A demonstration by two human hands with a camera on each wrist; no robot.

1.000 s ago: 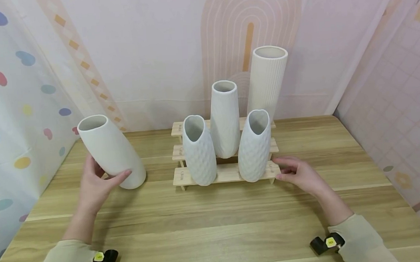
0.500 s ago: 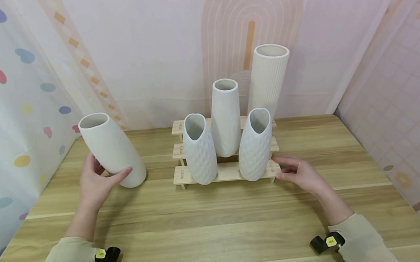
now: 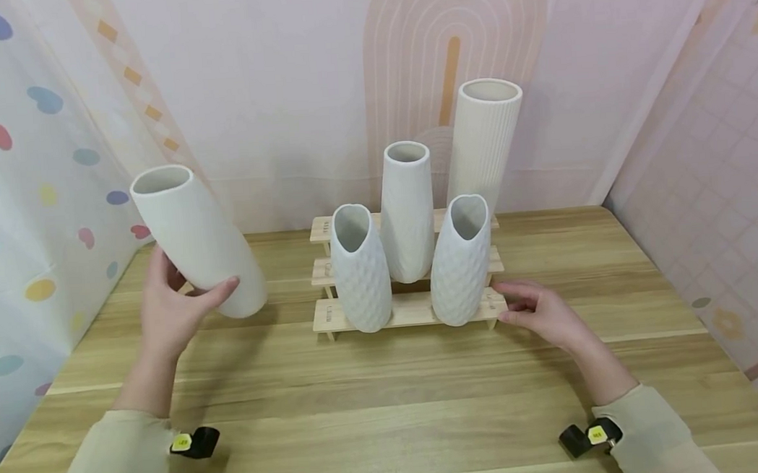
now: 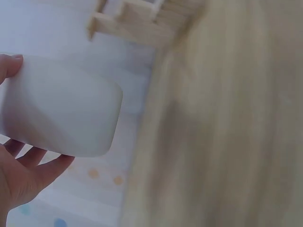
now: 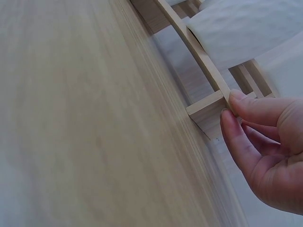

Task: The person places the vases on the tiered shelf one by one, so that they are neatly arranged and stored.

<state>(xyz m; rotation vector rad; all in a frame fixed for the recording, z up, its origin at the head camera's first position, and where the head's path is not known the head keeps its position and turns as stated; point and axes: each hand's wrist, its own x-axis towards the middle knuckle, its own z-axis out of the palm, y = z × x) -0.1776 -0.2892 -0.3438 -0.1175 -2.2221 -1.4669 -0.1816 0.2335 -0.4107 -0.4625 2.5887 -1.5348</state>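
My left hand [image 3: 171, 307] grips a smooth white vase [image 3: 199, 236] round its lower body, thumb in front. The vase tilts with its mouth to the left, and in the left wrist view its base [image 4: 102, 113] hangs above the table. At the right end of a three-tier wooden stand [image 3: 412, 310], my right hand [image 3: 543, 315] pinches the corner of the lowest shelf between thumb and fingers [image 5: 239, 137]. Two dimpled vases, one on the left [image 3: 362, 281] and one on the right [image 3: 462, 275], stand on that shelf.
Behind them on the stand are a slim white vase [image 3: 407, 213] and a tall ribbed vase [image 3: 487, 143]. The wooden table [image 3: 389, 409] meets patterned cloth at the back [image 3: 279, 91], left [image 3: 11, 194] and right [image 3: 733, 171].
My left hand has raised the smooth vase; its base has come off the table, mostly within the last half second. The right hand stays at the stand's corner.
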